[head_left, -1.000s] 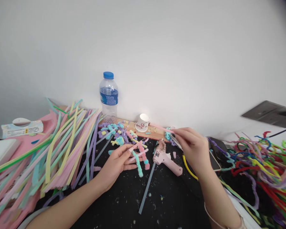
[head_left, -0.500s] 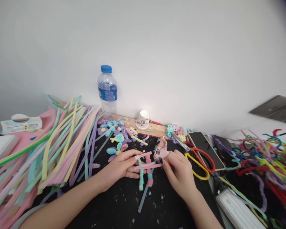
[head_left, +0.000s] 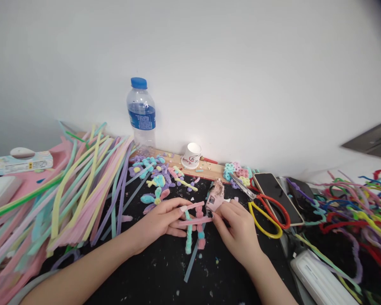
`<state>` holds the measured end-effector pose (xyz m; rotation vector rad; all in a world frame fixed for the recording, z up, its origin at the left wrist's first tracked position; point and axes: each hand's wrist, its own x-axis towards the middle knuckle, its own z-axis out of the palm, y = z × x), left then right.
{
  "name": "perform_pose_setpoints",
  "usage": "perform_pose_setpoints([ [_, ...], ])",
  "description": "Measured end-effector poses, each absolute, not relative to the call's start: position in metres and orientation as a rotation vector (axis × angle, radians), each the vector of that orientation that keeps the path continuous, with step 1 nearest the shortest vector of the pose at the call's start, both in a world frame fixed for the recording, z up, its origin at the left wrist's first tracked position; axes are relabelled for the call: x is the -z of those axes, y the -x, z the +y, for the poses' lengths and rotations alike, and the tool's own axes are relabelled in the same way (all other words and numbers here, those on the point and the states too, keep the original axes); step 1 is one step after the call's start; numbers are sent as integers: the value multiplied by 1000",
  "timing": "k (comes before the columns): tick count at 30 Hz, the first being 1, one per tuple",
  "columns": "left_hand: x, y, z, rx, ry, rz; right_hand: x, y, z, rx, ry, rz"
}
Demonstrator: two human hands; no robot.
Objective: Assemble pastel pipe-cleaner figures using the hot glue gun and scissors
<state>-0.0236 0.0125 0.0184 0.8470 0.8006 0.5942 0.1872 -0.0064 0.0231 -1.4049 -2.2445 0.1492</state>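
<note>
My left hand (head_left: 160,220) is closed on a pink pipe cleaner (head_left: 195,221), which sticks out past the fingertips to the right. Between those fingers there is also a shorter pink piece (head_left: 195,206), and a twisted mint strip (head_left: 189,239) hangs below. My right hand (head_left: 236,228) pinches the free right end of the longer pink pipe cleaner. A twisted coral-pink strip with a blue band (head_left: 201,242) is just behind these; whether it is held I cannot tell. Beside my right fingers is a pink tool with a brown-stained end (head_left: 216,195), partly hidden by the hand.
Loose pastel pipe cleaners (head_left: 82,190) are heaped at left, brightly coloured ones (head_left: 362,212) at right. Scissors (head_left: 266,212) lie by a phone (head_left: 277,199). A water bottle (head_left: 142,114) and a paper cup (head_left: 192,155) stand along the wall. A translucent stick (head_left: 191,264) lies in front.
The camera view has tilted slightly. My right hand has shifted a little to the left, staying on the pink pipe cleaner's end. My left hand's grip looks the same.
</note>
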Motion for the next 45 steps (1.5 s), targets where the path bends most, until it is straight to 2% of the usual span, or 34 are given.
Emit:
perform_pose_setpoints([
  [16, -20, 26, 15, -513, -943, 816, -22, -189, -4, -194, 1390, -2274],
  [35, -12, 23, 14, -528, -1031, 745, -22, -187, -4, -66, 1445, -2299],
  [45, -14, 22, 14, -560, -982, 810, -29, -189, -4, -269, 1434, -2325],
])
